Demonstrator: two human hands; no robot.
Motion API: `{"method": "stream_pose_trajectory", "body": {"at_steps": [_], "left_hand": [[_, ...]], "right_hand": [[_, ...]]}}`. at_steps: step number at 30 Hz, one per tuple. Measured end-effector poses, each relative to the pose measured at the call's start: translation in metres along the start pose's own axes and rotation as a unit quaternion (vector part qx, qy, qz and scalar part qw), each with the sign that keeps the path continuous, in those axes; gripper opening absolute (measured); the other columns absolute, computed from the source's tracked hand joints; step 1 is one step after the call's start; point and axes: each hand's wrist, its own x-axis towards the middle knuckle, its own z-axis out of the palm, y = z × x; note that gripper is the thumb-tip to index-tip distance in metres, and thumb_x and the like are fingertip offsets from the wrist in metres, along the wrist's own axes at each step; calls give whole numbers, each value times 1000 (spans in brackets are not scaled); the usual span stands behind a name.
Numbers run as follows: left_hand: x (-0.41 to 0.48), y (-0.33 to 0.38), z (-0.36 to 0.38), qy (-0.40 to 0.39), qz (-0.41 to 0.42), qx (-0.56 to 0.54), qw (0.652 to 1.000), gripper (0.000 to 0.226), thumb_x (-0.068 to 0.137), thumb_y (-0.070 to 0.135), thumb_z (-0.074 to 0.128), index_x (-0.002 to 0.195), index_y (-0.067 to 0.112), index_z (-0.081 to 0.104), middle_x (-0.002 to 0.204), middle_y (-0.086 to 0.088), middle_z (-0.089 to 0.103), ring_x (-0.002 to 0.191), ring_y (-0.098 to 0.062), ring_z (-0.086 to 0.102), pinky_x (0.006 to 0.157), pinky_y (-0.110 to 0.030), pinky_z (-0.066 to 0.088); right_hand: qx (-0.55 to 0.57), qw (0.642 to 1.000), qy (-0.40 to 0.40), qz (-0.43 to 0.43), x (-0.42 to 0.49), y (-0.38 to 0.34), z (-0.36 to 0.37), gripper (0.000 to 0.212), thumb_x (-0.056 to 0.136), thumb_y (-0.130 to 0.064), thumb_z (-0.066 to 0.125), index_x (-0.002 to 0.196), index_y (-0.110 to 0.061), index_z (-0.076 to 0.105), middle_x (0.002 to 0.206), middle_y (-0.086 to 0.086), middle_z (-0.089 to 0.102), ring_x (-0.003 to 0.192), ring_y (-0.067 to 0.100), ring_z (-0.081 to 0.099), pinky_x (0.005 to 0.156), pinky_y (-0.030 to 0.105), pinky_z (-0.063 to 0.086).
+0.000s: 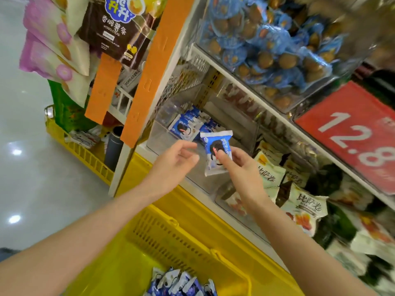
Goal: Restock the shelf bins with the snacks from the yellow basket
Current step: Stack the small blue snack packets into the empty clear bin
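The right hand (239,165) pinches a blue-and-white snack packet (217,153) between thumb and fingers, just in front of the clear bin (162,137) that already holds matching packets. The left hand (177,161) hovers beside the packet, fingers loosely curled and holding nothing. The packet should probably go over the bin's front wall and lie flat on the others. More packets (181,283) wait in the yellow basket (171,233), below the bin.
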Motion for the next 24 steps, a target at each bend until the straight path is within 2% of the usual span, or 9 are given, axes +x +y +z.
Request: {"method": "stream_pose_trajectory", "body": {"at_steps": [3, 5, 8, 11, 13, 16, 20, 22, 24], "left_hand": [[18, 6, -15, 6, 75, 112, 991, 31, 94, 26, 50, 125, 24, 48, 115, 11, 55, 104, -1, 50, 88, -14, 38], [34, 7, -24, 0, 128, 211, 969, 34, 95, 28, 48, 128, 21, 47, 124, 8, 52, 113, -4, 46, 96, -20, 35], [56, -2, -36, -9, 181, 348, 920, 37, 96, 33, 44, 129, 19, 46, 128, 1, 50, 119, -15, 44, 99, -31, 32], [72, -19, -45, -18, 203, 425, 882, 37, 96, 38, 40, 127, 19, 47, 124, -1, 52, 115, -18, 47, 98, -33, 31], [81, -30, -50, -15, 223, 446, 867, 37, 96, 41, 36, 121, 20, 52, 118, 1, 57, 109, -15, 51, 94, -30, 30], [88, -42, -57, -17, 274, 446, 852, 46, 93, 46, 26, 100, 20, 64, 95, 4, 67, 89, -14, 59, 85, -30, 34], [90, -56, -56, 34, 335, 417, 844, 40, 93, 39, 35, 82, 17, 67, 74, 3, 66, 71, -16, 58, 78, -30, 34], [93, -60, -55, 40, 348, 400, 847, 37, 93, 37, 38, 81, 17, 67, 75, 4, 66, 71, -16, 58, 78, -29, 33], [96, -64, -57, 29, 360, 394, 845, 37, 94, 37, 38, 84, 18, 67, 78, 5, 66, 74, -15, 57, 79, -30, 34]], "right_hand": [[-98, 992, 69, -29, 18, -4, -17, 25, 88, -34, 61, 110, -21, 62, 92, -11, 67, 72, -5, 61, 53, 6, 42], [-182, 978, 98, -36, 39, -5, -24, 28, 87, -36, 62, 111, -19, 61, 94, -8, 65, 73, -1, 59, 52, 10, 39], [-289, 953, 92, -2, 77, -4, -26, 33, 87, -36, 63, 114, -18, 59, 95, -6, 58, 71, 5, 54, 56, 17, 40], [-414, 908, 58, -19, 115, 2, -21, 32, 87, -30, 63, 112, -11, 60, 98, 7, 65, 78, 20, 57, 66, 28, 44], [-468, 883, 37, -4, 140, 8, -16, 30, 89, -29, 61, 110, -7, 61, 100, 13, 66, 86, 29, 61, 70, 31, 43], [-521, 852, 2, 56, 172, 20, -9, 33, 94, -27, 54, 114, -1, 56, 107, 19, 62, 97, 33, 58, 77, 36, 42], [-482, 866, 5, 130, 207, 40, -7, 36, 92, -13, 57, 122, 5, 52, 123, 24, 56, 110, 35, 55, 95, 41, 45], [-458, 874, -2, 160, 215, 50, -7, 38, 92, -6, 56, 124, 12, 48, 129, 29, 51, 117, 39, 50, 102, 48, 39], [-439, 882, -6, 170, 218, 58, -5, 39, 91, -5, 57, 124, 12, 47, 128, 30, 50, 117, 40, 49, 102, 47, 38]]}}
